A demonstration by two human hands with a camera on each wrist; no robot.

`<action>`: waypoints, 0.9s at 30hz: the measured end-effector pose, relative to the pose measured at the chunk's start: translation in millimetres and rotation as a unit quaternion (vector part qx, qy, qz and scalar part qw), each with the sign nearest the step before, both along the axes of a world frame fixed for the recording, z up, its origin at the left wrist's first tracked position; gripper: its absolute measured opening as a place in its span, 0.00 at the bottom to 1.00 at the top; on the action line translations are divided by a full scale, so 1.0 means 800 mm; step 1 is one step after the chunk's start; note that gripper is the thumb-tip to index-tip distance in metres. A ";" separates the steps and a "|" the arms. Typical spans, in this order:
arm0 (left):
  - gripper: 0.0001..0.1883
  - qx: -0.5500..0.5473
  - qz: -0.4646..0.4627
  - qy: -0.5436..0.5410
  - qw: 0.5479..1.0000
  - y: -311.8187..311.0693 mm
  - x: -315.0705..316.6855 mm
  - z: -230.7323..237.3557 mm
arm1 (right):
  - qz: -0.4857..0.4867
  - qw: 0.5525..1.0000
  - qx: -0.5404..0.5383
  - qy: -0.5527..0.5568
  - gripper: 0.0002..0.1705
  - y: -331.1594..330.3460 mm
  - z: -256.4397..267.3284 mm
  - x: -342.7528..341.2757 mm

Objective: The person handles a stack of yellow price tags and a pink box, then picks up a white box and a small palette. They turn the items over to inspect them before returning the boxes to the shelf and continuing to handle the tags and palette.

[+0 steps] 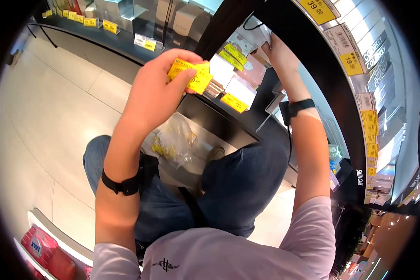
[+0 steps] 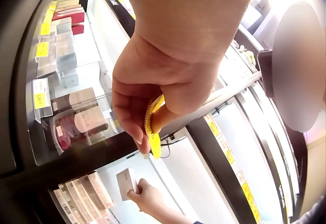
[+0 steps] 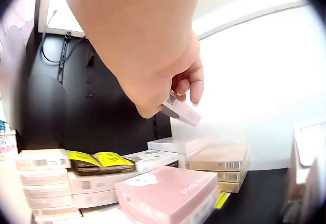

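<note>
My left hand (image 1: 149, 93) pinches several yellow price labels (image 1: 200, 83) between thumb and fingers, in front of the shelf. In the left wrist view these labels (image 2: 155, 141) show edge-on under the thumb. Deep inside the shelf compartment, my right hand (image 1: 283, 56) grips a small pale box (image 3: 182, 113), its fingers curled round one end. The left wrist view also shows this box (image 2: 126, 183) raised in the right hand. Below it in the right wrist view lie a large pink box (image 3: 168, 191) and a stack of beige boxes (image 3: 219, 160).
White boxes (image 3: 43, 175) stand stacked at the left of the compartment, and yellow labels (image 3: 113, 159) lie on another stack. A clear plastic bag (image 1: 176, 142) sits on the floor between my legs. The black shelf rail (image 1: 352, 121) with price tags runs along the right.
</note>
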State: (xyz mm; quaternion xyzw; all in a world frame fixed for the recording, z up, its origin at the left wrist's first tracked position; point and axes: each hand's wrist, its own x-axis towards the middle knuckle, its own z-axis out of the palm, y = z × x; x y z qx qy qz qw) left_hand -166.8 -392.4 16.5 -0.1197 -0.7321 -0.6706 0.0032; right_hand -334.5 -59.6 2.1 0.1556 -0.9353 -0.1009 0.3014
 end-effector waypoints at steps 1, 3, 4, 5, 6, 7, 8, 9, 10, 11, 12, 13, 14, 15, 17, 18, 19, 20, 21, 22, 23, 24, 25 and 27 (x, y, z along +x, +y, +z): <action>0.10 0.003 0.004 -0.024 1.000 -0.001 0.000 0.001 | -0.029 0.999 -0.007 -0.042 0.21 -0.008 0.002 -0.007; 0.10 -0.021 0.012 -0.023 0.999 -0.002 -0.002 0.002 | -0.047 0.998 0.015 -0.047 0.22 -0.025 0.004 -0.024; 0.10 -0.023 0.014 -0.033 0.999 -0.002 -0.001 0.002 | -0.068 0.995 0.041 -0.056 0.22 -0.036 0.007 -0.027; 0.10 -0.026 0.014 -0.043 0.999 -0.002 -0.002 0.002 | -0.067 0.995 0.038 -0.058 0.22 -0.034 0.003 -0.032; 0.10 -0.029 0.013 -0.047 0.998 -0.002 -0.003 0.001 | -0.077 0.994 0.031 -0.073 0.23 -0.030 -0.001 -0.038; 0.10 -0.018 0.007 -0.045 0.999 -0.002 -0.003 0.001 | -0.087 0.992 0.024 -0.089 0.24 -0.024 -0.008 -0.044; 0.10 -0.007 0.001 -0.040 0.999 -0.002 -0.003 0.000 | -0.095 0.990 0.016 -0.104 0.24 -0.018 -0.012 -0.051; 0.10 -0.011 0.001 -0.042 0.999 -0.002 -0.005 -0.002 | -0.104 0.988 0.009 -0.117 0.25 -0.012 -0.016 -0.058; 0.10 -0.007 -0.001 -0.041 0.999 -0.001 -0.006 -0.003 | -0.112 0.985 0.002 -0.131 0.25 -0.007 -0.020 -0.061; 0.10 -0.003 -0.004 -0.040 0.999 -0.001 -0.005 -0.004 | -0.113 0.985 0.001 -0.134 0.25 0.000 -0.026 -0.059; 0.10 -0.005 -0.004 -0.042 0.999 0.001 -0.005 -0.006 | -0.113 0.982 -0.042 -0.146 0.26 0.006 -0.034 -0.056; 0.10 -0.010 0.003 -0.033 0.999 0.003 -0.006 -0.008 | -0.112 0.978 -0.085 -0.156 0.27 0.006 -0.034 -0.051; 0.10 -0.015 0.010 -0.023 1.000 0.004 -0.006 -0.008 | -0.122 0.971 -0.089 -0.187 0.29 0.004 -0.029 -0.047; 0.10 -0.015 0.010 -0.023 1.000 0.004 -0.007 -0.008 | -0.122 0.971 -0.089 -0.187 0.29 0.004 -0.030 -0.047; 0.11 -0.033 -0.003 -0.042 0.999 0.004 -0.008 -0.007 | -0.154 0.959 -0.125 -0.200 0.30 0.008 -0.036 -0.054; 0.11 -0.032 -0.003 -0.041 0.999 0.005 -0.008 -0.008 | -0.154 0.960 -0.125 -0.199 0.30 0.009 -0.040 -0.057; 0.11 -0.019 0.002 -0.033 0.999 0.007 -0.008 -0.008 | -0.154 0.954 -0.143 -0.212 0.31 0.006 -0.043 -0.058; 0.11 -0.004 0.007 -0.023 1.000 0.008 -0.008 -0.008 | -0.154 0.949 -0.161 -0.224 0.32 0.005 -0.043 -0.059; 0.11 -0.004 0.009 -0.021 1.000 0.007 -0.007 -0.007 | -0.152 0.949 -0.161 -0.222 0.32 0.005 -0.043 -0.059; 0.11 -0.014 0.002 -0.033 0.999 0.005 -0.007 -0.006 | -0.158 0.944 -0.184 -0.224 0.32 -0.007 -0.035 -0.050; 0.11 -0.024 -0.006 -0.046 0.999 0.003 -0.007 -0.006 | -0.165 0.938 -0.206 -0.226 0.32 -0.017 -0.031 -0.044; 0.11 -0.025 -0.006 -0.046 0.999 0.003 -0.006 -0.006 | -0.164 0.938 -0.207 -0.226 0.32 -0.021 -0.033 -0.043; 0.11 -0.026 -0.005 -0.049 0.998 0.002 -0.006 -0.006 | -0.169 0.931 -0.240 -0.218 0.32 -0.024 -0.035 -0.044; 0.11 -0.029 -0.006 -0.051 0.998 0.002 -0.006 -0.006 | -0.174 0.922 -0.274 -0.209 0.33 -0.027 -0.037 -0.045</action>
